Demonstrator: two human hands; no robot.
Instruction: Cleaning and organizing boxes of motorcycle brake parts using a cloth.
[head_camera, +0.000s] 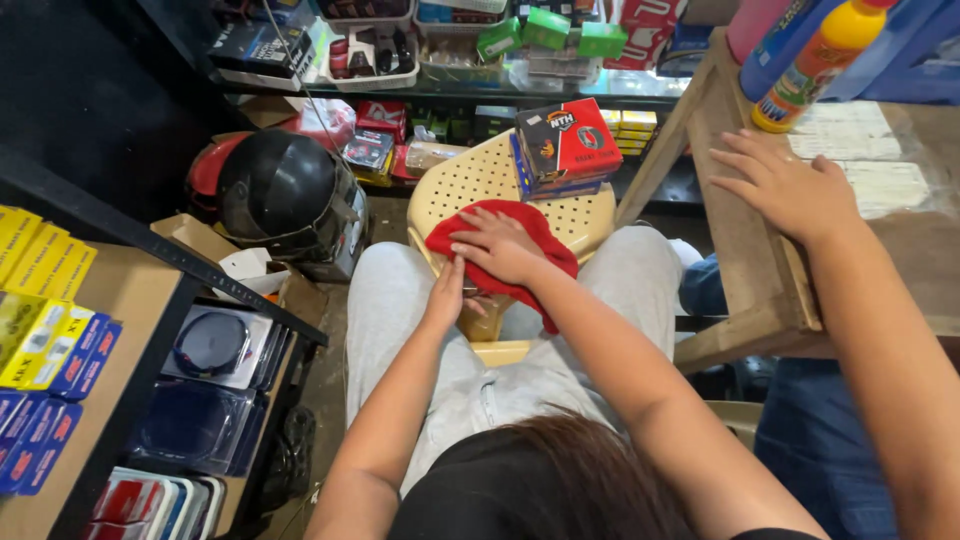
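my right hand (500, 245) lies spread, fingers loose, on top of the red cloth (535, 240). my left hand (445, 295) is open too, its palm pressed to the cloth's near left edge. the cloth is bunched between my knees, at the front rim of the cream plastic chair (470, 180). a stack of boxes (565, 145) fills the seat behind it, with a black helmet (285, 195) to the left. on the right, another person's hand (790, 185) rests flat on the wooden surface (750, 280).
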